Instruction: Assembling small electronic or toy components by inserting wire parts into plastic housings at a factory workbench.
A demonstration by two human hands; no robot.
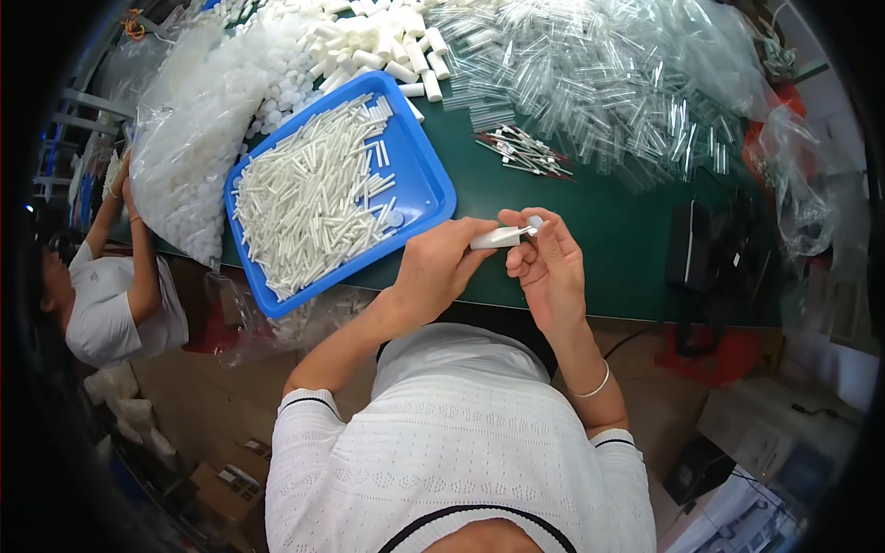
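Note:
My left hand (435, 265) pinches a white cylinder (496, 239) between thumb and fingers, in front of my body at the table's near edge. My right hand (559, 267) is closed at the cylinder's right end, its thumb and fingertips holding a small whitish cap (535, 223). A short thin white piece shows between the cylinder's end and my right fingertips; whether it is joined to the cap I cannot tell. To the left of my hands, a blue tray (431, 184) holds a heap of thin white sticks (313, 198).
Behind the tray lie white cylinders (396, 46) and a plastic bag of white caps (189, 138). Clear tubes (590, 83) cover the far right of the green table (608, 244), with thin red-and-white pieces (524, 150) before them. A black box (690, 244) stands right; another person (120, 300) works left.

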